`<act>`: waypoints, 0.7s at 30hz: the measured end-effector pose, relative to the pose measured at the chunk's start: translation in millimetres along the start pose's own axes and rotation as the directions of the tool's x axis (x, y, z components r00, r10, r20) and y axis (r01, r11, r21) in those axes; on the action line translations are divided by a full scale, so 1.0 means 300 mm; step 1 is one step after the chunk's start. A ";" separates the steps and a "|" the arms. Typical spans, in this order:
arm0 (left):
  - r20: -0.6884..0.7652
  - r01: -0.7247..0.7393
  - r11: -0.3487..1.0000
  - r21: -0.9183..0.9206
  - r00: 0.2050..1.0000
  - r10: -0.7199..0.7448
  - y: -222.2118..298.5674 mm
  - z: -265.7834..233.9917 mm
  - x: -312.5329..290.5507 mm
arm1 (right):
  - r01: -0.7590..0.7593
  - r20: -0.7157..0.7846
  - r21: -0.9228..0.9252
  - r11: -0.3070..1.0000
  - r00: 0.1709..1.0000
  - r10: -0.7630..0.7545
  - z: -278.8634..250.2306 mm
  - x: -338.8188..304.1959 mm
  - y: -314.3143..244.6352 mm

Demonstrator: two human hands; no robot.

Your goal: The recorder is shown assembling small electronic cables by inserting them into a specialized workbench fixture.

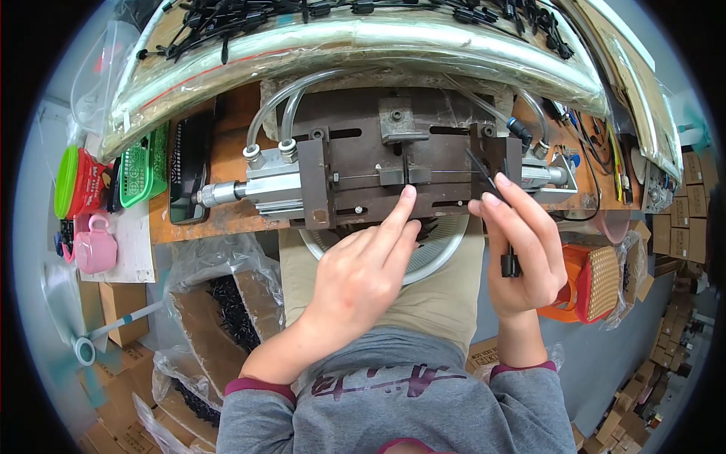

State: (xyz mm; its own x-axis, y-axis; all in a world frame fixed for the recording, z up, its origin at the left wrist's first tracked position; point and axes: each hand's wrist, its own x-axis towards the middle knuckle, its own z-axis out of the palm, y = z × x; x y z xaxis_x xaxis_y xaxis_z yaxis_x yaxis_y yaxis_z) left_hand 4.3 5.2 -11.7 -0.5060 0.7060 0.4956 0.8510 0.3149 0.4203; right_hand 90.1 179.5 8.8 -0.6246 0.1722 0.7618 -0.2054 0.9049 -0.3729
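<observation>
My left hand reaches to the middle of a dark metal fixture. Its index finger is stretched out, with the tip at a small black plastic part seated in the centre block. The other fingers bend loosely below, and the thumb is hidden. Thin metal pins run toward the block from either side. Between the thumb and fingers of my right hand is a thin black plastic rod with a blocky end; it tilts up and left beside the fixture's right-hand plate.
Air cylinders with clear hoses flank the fixture on the wooden bench. Behind stands a plastic-wrapped tray of black parts. A round pale-rimmed basin rests on my lap. A pink cup, green basket and lined cartons lie left.
</observation>
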 end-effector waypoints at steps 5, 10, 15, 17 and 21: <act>0.045 -0.005 0.998 0.057 0.999 0.002 -0.015 -0.009 0.033 | -0.017 0.012 -0.011 1.000 1.000 0.017 0.007 0.038 -0.008; 0.016 0.018 0.997 -0.069 1.000 -0.017 -0.010 -0.035 0.046 | 0.118 0.051 -0.100 0.988 0.992 -0.114 0.017 0.020 0.017; -0.038 0.058 0.774 -0.630 0.994 -0.106 0.051 -0.074 0.055 | 0.224 0.199 -0.143 0.964 0.961 -0.193 0.041 0.042 -0.046; -0.030 0.071 0.759 -0.648 0.993 -0.118 0.038 -0.076 0.047 | 0.238 0.174 -0.163 0.958 0.962 -0.210 0.044 0.048 -0.042; -0.075 0.014 0.953 -0.303 0.996 -0.039 0.015 -0.076 0.024 | 0.243 0.117 -0.207 0.948 0.968 -0.223 0.031 0.053 0.013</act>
State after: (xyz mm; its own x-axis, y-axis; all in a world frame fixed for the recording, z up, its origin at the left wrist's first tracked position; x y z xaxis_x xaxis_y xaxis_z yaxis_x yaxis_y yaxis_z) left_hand 1.3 -2.7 11.1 -0.5479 0.6436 0.5344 0.7608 0.1178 0.6382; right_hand 72.4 182.2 14.6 -0.6468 -0.0808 0.7584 -0.1909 0.9799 -0.0585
